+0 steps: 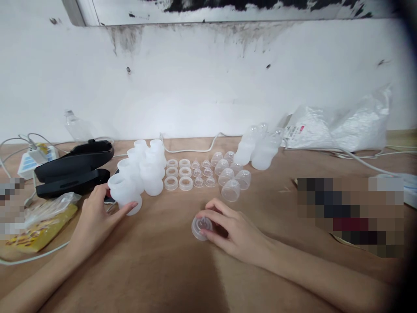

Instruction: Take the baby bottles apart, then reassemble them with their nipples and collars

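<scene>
On the left, my left hand grips the nearest white squeeze-type baby bottle, with the thumb at its front and the fingers behind its side, partly hidden. The bottle has an open mouth and stands at the front of two rows of similar bottles. At the middle of the table, the fingertips of my right hand are closed on a clear bottle nipple seated in a collar ring. Beyond the hands lie several loose collar rings, clear nipples and clear dome caps.
Capped bottles stand at the back right beside a plastic bag of white items. A black case, yellow packet, power strip and clear plastic bottle sit at the left. A white cable runs along the wall.
</scene>
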`<move>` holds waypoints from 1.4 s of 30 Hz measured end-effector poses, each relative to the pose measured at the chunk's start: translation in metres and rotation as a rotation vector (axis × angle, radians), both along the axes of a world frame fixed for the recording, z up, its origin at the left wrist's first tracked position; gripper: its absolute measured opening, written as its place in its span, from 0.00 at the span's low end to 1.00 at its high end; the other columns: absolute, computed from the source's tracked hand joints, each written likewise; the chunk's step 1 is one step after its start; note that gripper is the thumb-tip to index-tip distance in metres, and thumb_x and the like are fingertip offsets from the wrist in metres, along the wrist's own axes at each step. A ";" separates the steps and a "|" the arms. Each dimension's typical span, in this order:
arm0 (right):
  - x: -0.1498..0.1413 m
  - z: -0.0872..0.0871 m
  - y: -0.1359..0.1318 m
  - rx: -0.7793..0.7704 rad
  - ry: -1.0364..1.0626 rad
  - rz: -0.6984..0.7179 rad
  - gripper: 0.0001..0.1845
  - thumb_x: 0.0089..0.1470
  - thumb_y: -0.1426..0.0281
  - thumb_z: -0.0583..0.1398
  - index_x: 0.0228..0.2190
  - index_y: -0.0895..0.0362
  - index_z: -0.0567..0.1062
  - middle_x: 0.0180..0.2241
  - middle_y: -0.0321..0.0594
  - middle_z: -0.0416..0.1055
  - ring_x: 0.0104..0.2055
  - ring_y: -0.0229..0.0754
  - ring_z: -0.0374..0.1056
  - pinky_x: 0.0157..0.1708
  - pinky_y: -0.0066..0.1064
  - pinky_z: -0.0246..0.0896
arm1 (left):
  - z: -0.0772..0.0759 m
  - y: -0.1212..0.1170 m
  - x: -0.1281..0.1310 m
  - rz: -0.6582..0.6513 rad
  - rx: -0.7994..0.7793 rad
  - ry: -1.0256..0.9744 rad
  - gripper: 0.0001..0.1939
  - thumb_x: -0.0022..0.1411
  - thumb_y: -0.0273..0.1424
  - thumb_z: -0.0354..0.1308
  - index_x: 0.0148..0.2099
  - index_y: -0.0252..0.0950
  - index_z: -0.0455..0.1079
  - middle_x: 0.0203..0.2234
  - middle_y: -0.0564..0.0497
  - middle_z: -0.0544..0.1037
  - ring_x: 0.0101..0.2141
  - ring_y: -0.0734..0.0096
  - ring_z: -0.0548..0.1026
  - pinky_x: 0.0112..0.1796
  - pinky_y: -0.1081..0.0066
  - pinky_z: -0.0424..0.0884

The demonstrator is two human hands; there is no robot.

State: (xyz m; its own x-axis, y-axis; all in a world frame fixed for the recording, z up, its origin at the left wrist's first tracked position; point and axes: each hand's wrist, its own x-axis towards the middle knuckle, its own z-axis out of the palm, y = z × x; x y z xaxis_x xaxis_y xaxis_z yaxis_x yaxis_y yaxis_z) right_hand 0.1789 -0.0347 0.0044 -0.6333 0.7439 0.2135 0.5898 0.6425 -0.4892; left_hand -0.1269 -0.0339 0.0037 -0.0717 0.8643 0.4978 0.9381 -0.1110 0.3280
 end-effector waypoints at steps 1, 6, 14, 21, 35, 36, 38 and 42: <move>0.000 -0.001 0.000 0.004 0.008 -0.003 0.14 0.54 0.64 0.51 0.40 0.57 0.68 0.37 0.41 0.61 0.30 0.35 0.61 0.32 0.31 0.60 | 0.000 0.001 0.000 0.001 0.002 0.012 0.20 0.50 0.48 0.54 0.38 0.40 0.56 0.31 0.49 0.67 0.32 0.58 0.68 0.31 0.61 0.65; 0.000 0.000 -0.001 0.001 0.032 0.001 0.13 0.53 0.65 0.52 0.39 0.58 0.69 0.37 0.41 0.61 0.30 0.35 0.61 0.31 0.30 0.59 | 0.000 0.006 -0.002 -0.005 0.012 0.061 0.18 0.50 0.48 0.53 0.35 0.40 0.56 0.31 0.48 0.66 0.33 0.56 0.68 0.31 0.59 0.65; -0.001 0.005 0.000 -0.051 0.060 0.011 0.11 0.53 0.66 0.53 0.37 0.57 0.69 0.36 0.40 0.61 0.29 0.33 0.60 0.32 0.29 0.59 | 0.000 0.012 -0.002 0.006 0.035 0.098 0.19 0.50 0.48 0.53 0.35 0.39 0.57 0.30 0.48 0.66 0.32 0.57 0.67 0.30 0.59 0.66; 0.000 0.007 0.001 -0.036 0.016 0.022 0.11 0.53 0.67 0.53 0.37 0.58 0.69 0.31 0.37 0.60 0.28 0.33 0.60 0.31 0.27 0.58 | -0.001 0.017 -0.005 0.010 0.059 0.075 0.25 0.47 0.48 0.56 0.42 0.38 0.58 0.34 0.47 0.67 0.35 0.56 0.68 0.31 0.58 0.67; -0.016 0.019 0.008 0.055 -0.118 -0.032 0.04 0.43 0.79 0.53 0.21 0.59 0.64 0.24 0.37 0.63 0.26 0.36 0.60 0.26 0.27 0.54 | 0.015 -0.010 0.132 -0.701 -0.276 0.127 0.15 0.51 0.35 0.58 0.40 0.36 0.61 0.34 0.49 0.73 0.35 0.63 0.71 0.36 0.63 0.68; -0.015 0.018 0.009 0.022 -0.076 -0.045 0.05 0.42 0.79 0.53 0.21 0.59 0.64 0.24 0.37 0.64 0.26 0.36 0.60 0.26 0.27 0.55 | 0.013 -0.006 0.133 -0.704 -0.311 0.084 0.13 0.51 0.33 0.59 0.38 0.37 0.62 0.33 0.50 0.73 0.35 0.64 0.71 0.35 0.64 0.68; -0.013 0.016 0.013 -0.160 0.048 -0.080 0.03 0.45 0.77 0.53 0.23 0.59 0.65 0.23 0.36 0.66 0.25 0.35 0.63 0.24 0.27 0.58 | 0.011 -0.001 0.131 -0.714 -0.346 0.031 0.14 0.50 0.31 0.59 0.40 0.38 0.61 0.34 0.51 0.73 0.36 0.64 0.71 0.36 0.65 0.68; -0.010 0.017 0.023 -0.425 0.279 -0.207 0.08 0.53 0.69 0.49 0.31 0.59 0.65 0.22 0.37 0.68 0.22 0.35 0.66 0.21 0.27 0.62 | 0.005 0.008 0.117 -0.667 -0.279 0.071 0.16 0.52 0.28 0.57 0.43 0.39 0.60 0.36 0.50 0.73 0.36 0.64 0.72 0.35 0.66 0.69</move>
